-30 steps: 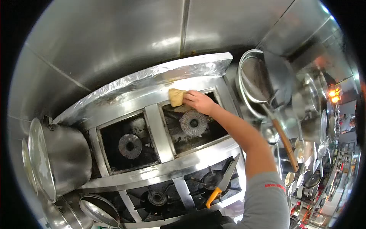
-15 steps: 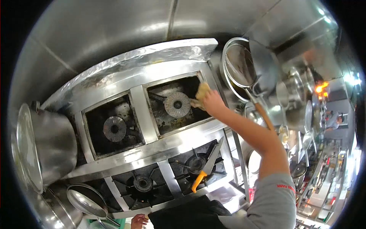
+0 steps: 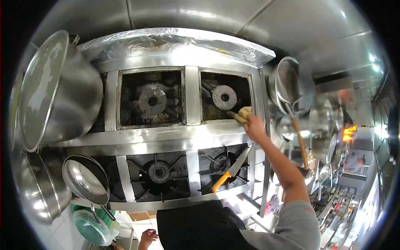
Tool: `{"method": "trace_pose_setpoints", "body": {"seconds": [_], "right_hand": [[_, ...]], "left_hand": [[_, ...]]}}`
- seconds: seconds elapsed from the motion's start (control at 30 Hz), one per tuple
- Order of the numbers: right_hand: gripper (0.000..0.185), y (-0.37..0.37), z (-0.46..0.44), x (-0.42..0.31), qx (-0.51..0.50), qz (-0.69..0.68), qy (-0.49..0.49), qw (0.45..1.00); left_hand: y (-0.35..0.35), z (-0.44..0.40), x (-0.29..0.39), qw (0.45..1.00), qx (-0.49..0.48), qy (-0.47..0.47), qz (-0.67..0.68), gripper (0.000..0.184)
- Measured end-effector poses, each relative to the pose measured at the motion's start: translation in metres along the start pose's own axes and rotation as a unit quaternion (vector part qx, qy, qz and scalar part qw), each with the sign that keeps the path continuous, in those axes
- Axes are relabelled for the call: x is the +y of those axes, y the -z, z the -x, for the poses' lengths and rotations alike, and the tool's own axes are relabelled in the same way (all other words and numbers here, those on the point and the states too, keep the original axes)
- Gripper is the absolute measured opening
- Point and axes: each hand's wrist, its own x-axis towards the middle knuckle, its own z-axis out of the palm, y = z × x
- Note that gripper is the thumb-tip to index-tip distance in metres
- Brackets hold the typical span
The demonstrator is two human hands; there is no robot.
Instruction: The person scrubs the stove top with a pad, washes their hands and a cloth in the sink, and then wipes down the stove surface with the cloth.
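My right hand (image 3: 254, 126) is closed on a crumpled yellowish cloth (image 3: 243, 114), at the front right corner of the right rear burner well (image 3: 208, 111). Inside that well sits a round ribbed burner head (image 3: 224, 98), with a dark pipe to its left. At the bottom edge, beside the dark apron, my left hand (image 3: 148, 238) hangs low with loosely bent fingers and nothing visible in it. A knife (image 3: 238, 163) with an orange handle lies across the front right burner grate (image 3: 208, 183), its tip towards the rear wells.
A large pot (image 3: 79, 96) stands left of the stove, a frying pan (image 3: 85, 179) below it. Foil (image 3: 166, 46) covers the back ledge. At right are a strainer (image 3: 288, 83) with a wooden handle, more pots, and a distant flame (image 3: 349, 133) near another person (image 3: 354, 161).
My right hand and the cloth have moved from the well's right side to its front right corner. The whole view has turned and shifted. The knife still lies on the grate.
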Motion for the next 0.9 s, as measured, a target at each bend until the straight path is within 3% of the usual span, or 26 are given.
{"method": "trace_pose_setpoints", "body": {"seconds": [0.03, 0.07, 0.17, 0.23, 0.37, 0.4, 0.43, 0.5, 0.57, 0.6, 0.63, 0.73, 0.77, 0.83, 0.9], "right_hand": [[0.019, -0.013, -0.003, -0.016, -0.004, -0.027, 0.001, 1.000], [0.021, -0.026, -0.009, -0.041, 0.026, -0.079, 0.033, 0.996], [0.021, -0.044, -0.035, -0.138, -0.019, -0.138, 0.020, 0.990], [0.023, -0.054, -0.058, -0.135, -0.070, -0.182, -0.143, 0.970], [0.029, -0.028, -0.093, -0.074, -0.011, -0.468, -0.104, 0.877], [0.029, -0.006, -0.113, -0.078, -0.003, -0.534, -0.116, 0.838], [0.030, 0.006, -0.137, -0.076, 0.012, -0.634, -0.148, 0.759], [0.030, 0.025, -0.175, -0.103, 0.041, -0.654, -0.164, 0.737], [0.030, 0.005, -0.207, -0.104, 0.006, -0.341, -0.115, 0.933], [0.031, -0.016, -0.209, -0.117, 0.068, -0.246, -0.061, 0.965], [0.033, -0.037, -0.208, -0.132, 0.127, -0.150, -0.006, 0.980], [0.029, -0.071, -0.174, -0.149, 0.239, -0.207, -0.006, 0.949], [0.029, -0.068, -0.156, -0.147, 0.233, -0.203, -0.012, 0.951], [0.023, -0.060, -0.121, -0.146, 0.086, -0.255, -0.049, 0.962], [0.021, -0.057, -0.084, -0.140, 0.064, -0.250, -0.021, 0.966]], "left_hand": [[-0.013, 0.013, 0.015, 0.997, 0.036, -0.006, -0.072, 0.015], [-0.007, 0.006, 0.003, 0.996, 0.042, -0.023, -0.080, 0.014], [-0.007, 0.009, 0.017, 0.992, 0.057, -0.022, -0.111, 0.019], [-0.006, 0.014, 0.025, 0.990, 0.074, -0.053, -0.107, 0.020], [0.004, 0.012, 0.019, 0.991, 0.089, -0.085, -0.059, 0.021], [0.006, 0.011, 0.017, 0.991, 0.083, -0.085, -0.066, 0.020], [0.005, 0.013, 0.021, 0.989, 0.080, -0.062, -0.106, 0.018], [0.045, -0.019, -0.025, 0.992, -0.059, -0.088, 0.063, 0.040], [0.044, -0.018, -0.015, 0.995, -0.052, -0.079, 0.038, 0.034], [0.036, -0.012, 0.001, 0.998, 0.007, -0.055, -0.032, 0.023], [0.030, -0.004, 0.015, 0.992, 0.067, -0.030, -0.102, 0.017], [-0.001, 0.018, 0.061, 0.988, 0.093, -0.060, -0.105, 0.019], [-0.005, 0.019, 0.068, 0.990, 0.082, -0.063, -0.095, 0.021], [-0.014, 0.013, 0.078, 0.994, 0.061, -0.039, -0.084, 0.013], [-0.014, 0.001, 0.080, 0.990, 0.040, -0.050, -0.123, 0.013]]}}
